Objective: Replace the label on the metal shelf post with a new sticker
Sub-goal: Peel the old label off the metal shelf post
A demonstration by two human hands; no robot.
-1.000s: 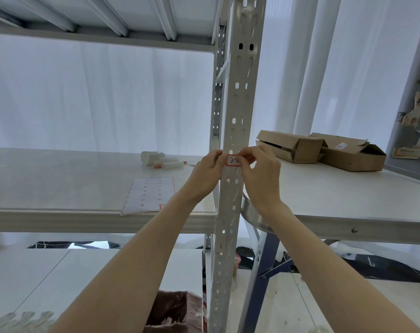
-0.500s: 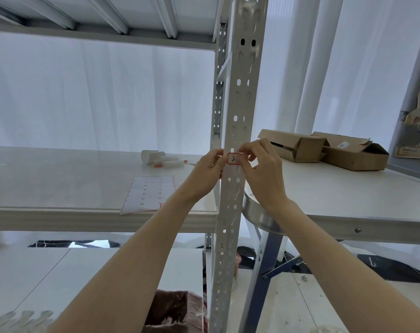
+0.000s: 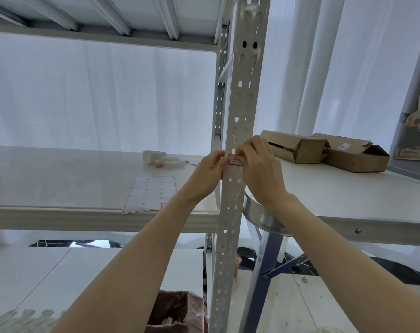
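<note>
Head view: left hand and right hand pinch the label on the post (thin, flimsy; lift by a corner).

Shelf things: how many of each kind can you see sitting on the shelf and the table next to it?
Cardboard boxes: 2
Sticker sheets: 1
White rolls: 1
Pen-like white tubes: 2, as far as I can tell
Total: 6
</note>
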